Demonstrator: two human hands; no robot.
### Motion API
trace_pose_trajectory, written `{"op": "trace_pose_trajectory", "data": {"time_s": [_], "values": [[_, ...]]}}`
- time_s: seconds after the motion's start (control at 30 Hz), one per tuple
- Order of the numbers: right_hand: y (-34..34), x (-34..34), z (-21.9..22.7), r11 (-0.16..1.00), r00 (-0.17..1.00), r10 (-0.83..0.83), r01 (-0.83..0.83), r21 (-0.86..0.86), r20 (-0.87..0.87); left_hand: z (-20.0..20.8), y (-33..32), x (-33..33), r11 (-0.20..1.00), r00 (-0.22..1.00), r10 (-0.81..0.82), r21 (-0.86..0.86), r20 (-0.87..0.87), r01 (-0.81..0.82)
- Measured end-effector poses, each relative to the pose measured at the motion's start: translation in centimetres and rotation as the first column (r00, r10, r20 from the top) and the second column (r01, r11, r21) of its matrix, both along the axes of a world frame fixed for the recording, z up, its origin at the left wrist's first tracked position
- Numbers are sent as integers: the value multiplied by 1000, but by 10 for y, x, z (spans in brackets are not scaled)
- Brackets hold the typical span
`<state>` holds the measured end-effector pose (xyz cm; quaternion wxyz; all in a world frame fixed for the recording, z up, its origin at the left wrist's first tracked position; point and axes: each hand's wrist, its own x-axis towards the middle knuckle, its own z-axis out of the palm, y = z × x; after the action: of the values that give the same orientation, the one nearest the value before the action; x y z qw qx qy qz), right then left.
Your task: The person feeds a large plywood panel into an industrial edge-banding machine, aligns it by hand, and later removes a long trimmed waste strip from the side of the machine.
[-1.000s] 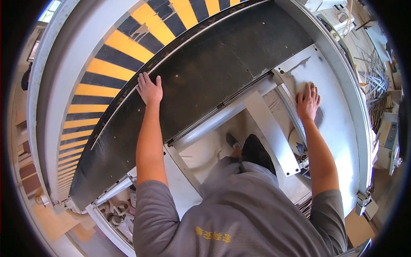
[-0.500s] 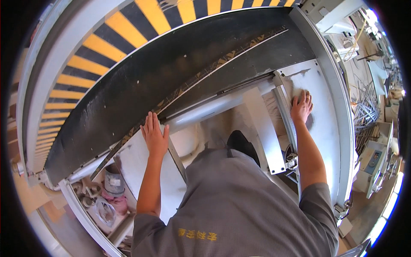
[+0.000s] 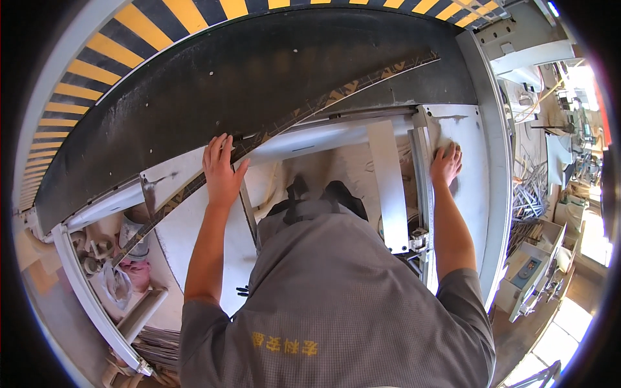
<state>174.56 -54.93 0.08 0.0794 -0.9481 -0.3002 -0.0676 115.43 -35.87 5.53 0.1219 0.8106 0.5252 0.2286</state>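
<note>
A long, thin metal strip (image 3: 333, 98), dark and shiny with yellow patches, lies slantwise across the machine's black bed (image 3: 194, 90). Its far right end rests on the bed; its lower left end crosses the front edge and reaches over the pale left plate (image 3: 200, 226). My left hand (image 3: 222, 173) lies over the strip near that edge, fingers stretched and slightly apart, thumb out to the side. On the pale metal right plate (image 3: 475, 181) my right hand (image 3: 446, 163) rests palm down, fingers loosely apart, holding nothing. What lies under both palms is hidden.
A yellow-and-black striped guard (image 3: 187, 13) borders the bed's far side. Between the plates, a flat metal bar (image 3: 389, 194) juts toward me. A bin (image 3: 134, 233) and bags stand below left. A control box (image 3: 527, 271) and scrap strips (image 3: 530, 194) are at right.
The strip's left part has come toward me, off the black bed and over the left plate, with my left hand on it. My right hand stays on its plate. The view has shifted.
</note>
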Motion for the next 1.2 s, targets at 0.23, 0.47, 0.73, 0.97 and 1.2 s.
{"op": "trace_pose_trajectory", "data": {"time_s": [0.23,0.47,0.73,0.97,1.2], "values": [[-1,-2,1,1000,1000,-5,4,25,20,-5,13,4,997,996,-49,-69,-71,45],[-3,-1,3,999,999,-23,22,-31,-31,7,10,0,993,994,-107,-39,10,107],[-9,2,-2,968,999,47,-45,248,-1,42,-14,7,984,984,-162,-57,79,167],[-12,5,6,866,989,-96,138,481,-109,35,-33,29,972,968,-236,46,84,233],[-11,8,6,817,977,-147,207,539,-153,-2,-25,24,976,964,-209,34,-164,217]]}}
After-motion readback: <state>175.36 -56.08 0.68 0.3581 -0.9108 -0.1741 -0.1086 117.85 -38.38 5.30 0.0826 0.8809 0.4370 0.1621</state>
